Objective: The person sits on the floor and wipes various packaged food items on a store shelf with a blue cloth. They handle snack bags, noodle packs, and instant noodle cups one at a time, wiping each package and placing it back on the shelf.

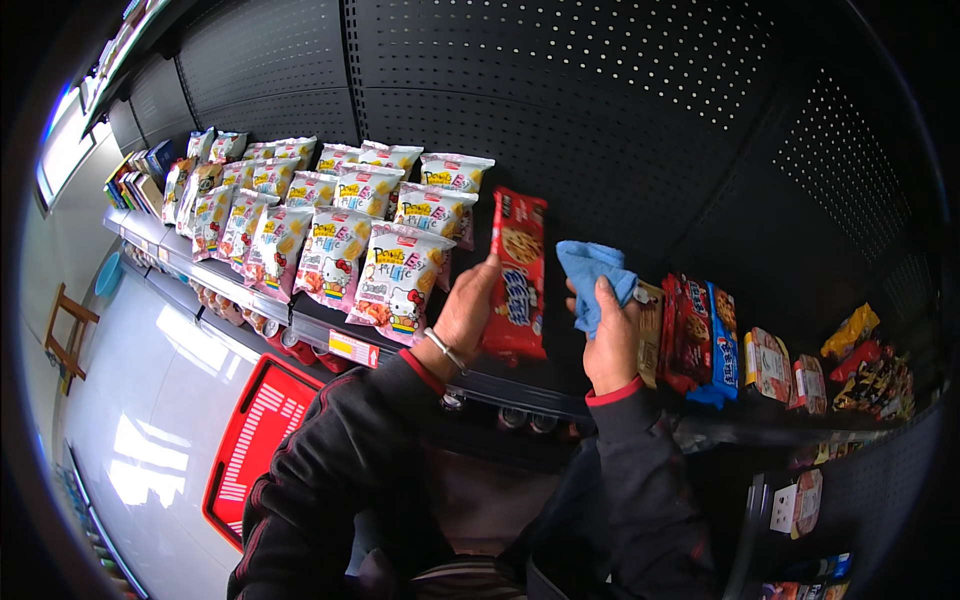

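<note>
My left hand (465, 311) grips a red cookie packet (519, 274) by its left edge and holds it upright over the dark shelf (551, 382). In my right hand (609, 345) is a crumpled blue cloth (596, 281), pinched between thumb and fingers. The cloth is a short way right of the packet and apart from it. Left of my left hand, white and pink snack bags (405, 281) stand in rows. Just beyond my right hand are a brown packet (649, 330), red cookie packets (686, 330) and a blue cookie packet (721, 337).
A red shopping basket (259, 442) is on the pale floor (142, 390) at lower left. Cans (300, 349) line the shelf below. Boxed food (766, 364) and several small bags (874, 382) sit far right. Books (139, 184) stand far left, near a wooden stool (67, 330). Black perforated panels (465, 82) back the shelf.
</note>
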